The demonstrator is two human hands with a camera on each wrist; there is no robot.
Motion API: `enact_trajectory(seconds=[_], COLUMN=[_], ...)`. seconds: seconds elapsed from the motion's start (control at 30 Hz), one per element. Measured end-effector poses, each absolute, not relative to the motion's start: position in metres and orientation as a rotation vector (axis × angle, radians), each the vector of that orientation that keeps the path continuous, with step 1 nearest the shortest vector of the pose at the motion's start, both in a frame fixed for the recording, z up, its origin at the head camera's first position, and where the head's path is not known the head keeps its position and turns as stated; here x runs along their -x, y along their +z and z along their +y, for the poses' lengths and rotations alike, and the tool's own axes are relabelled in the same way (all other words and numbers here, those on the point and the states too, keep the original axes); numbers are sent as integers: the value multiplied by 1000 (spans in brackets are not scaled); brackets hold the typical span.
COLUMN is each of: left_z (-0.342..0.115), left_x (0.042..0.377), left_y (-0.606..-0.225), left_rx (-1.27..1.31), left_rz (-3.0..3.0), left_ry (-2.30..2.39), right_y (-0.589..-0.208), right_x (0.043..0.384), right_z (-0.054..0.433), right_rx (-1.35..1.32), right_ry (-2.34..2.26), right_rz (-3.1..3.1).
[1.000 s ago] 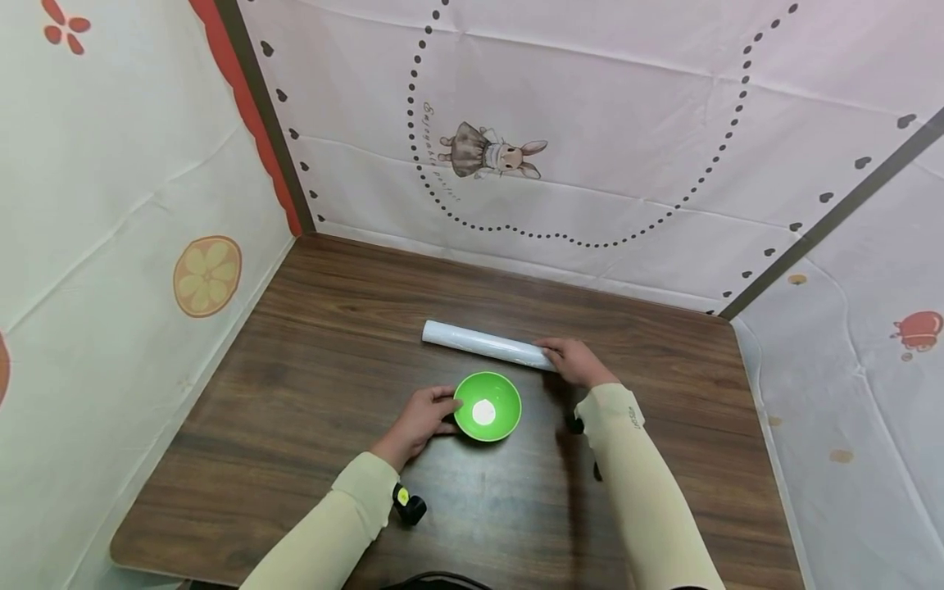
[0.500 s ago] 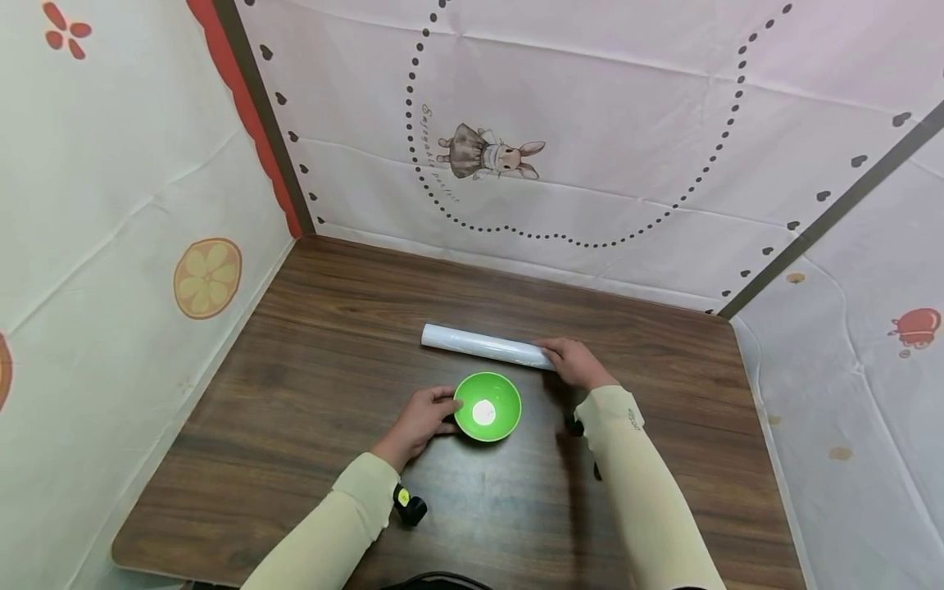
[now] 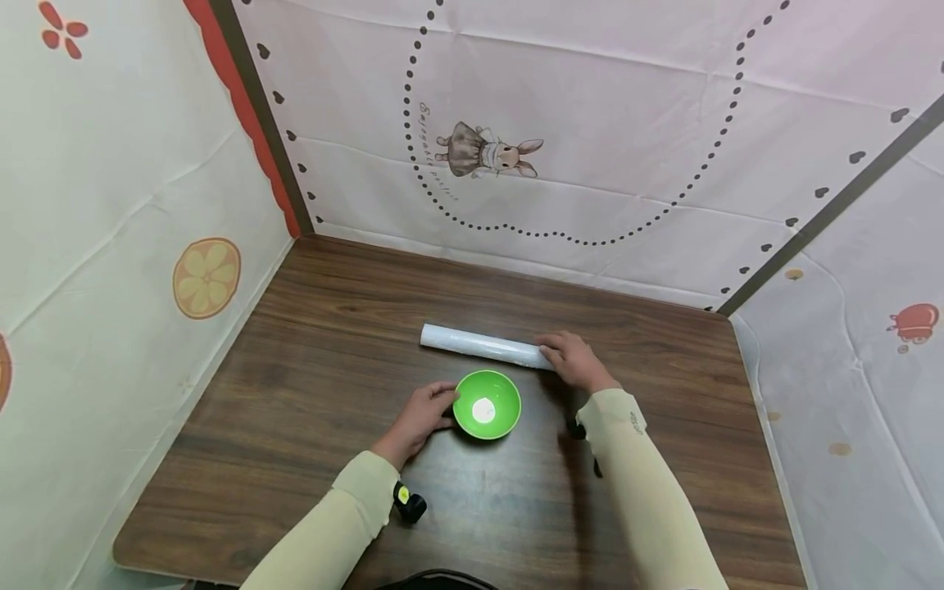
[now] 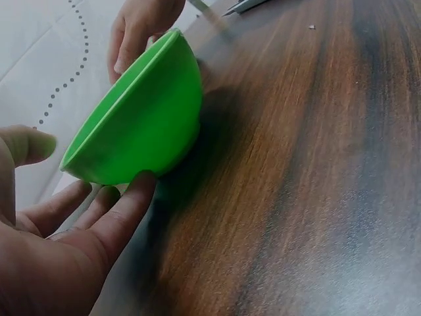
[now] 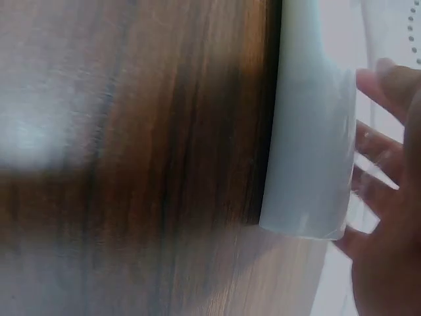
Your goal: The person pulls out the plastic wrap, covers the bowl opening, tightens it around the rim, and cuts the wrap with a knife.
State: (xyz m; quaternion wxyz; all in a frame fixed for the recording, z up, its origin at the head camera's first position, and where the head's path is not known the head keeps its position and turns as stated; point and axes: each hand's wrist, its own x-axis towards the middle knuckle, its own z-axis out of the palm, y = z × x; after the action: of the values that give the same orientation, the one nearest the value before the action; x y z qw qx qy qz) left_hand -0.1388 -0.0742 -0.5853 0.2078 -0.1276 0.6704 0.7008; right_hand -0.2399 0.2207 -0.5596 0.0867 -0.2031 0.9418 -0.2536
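A bright green bowl (image 3: 487, 405) stands upright on the wooden table, its inside lit by a white glare. At its left side is my left hand (image 3: 420, 418). In the left wrist view the fingers (image 4: 122, 214) lie extended against the bowl's outer wall, while the thumb (image 4: 29, 145) is off the rim. Behind the bowl lies a glossy white roll of plastic film (image 3: 479, 344), slanting slightly down to the right. My right hand (image 3: 575, 360) is at the roll's right end. In the right wrist view its fingers (image 5: 378, 148) are spread loosely along the roll's far side.
The brown wooden table (image 3: 332, 328) is enclosed by printed white cloth walls (image 3: 590, 139) at the back and both sides. A slim grey pointed thing (image 4: 247, 5) lies on the table at the top of the left wrist view.
The left thumb and fingers have loosened from the bowl's rim. The right hand has lifted slightly and eased its hold on the roll. Bowl and roll stay practically in place.
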Motion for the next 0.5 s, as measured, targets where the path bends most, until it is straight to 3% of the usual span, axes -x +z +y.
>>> enact_trajectory(seconds=[0.2, 0.5], left_z=[-77, -81], left_x=[144, 153], left_y=[-584, -580], left_rx=[374, 345], left_rz=[1885, 1948], left_ry=[1993, 1986], right_y=[-567, -572], right_x=[225, 216], right_z=[220, 221], right_rx=[755, 731], right_ry=[-684, -686], right_rz=[2945, 2942])
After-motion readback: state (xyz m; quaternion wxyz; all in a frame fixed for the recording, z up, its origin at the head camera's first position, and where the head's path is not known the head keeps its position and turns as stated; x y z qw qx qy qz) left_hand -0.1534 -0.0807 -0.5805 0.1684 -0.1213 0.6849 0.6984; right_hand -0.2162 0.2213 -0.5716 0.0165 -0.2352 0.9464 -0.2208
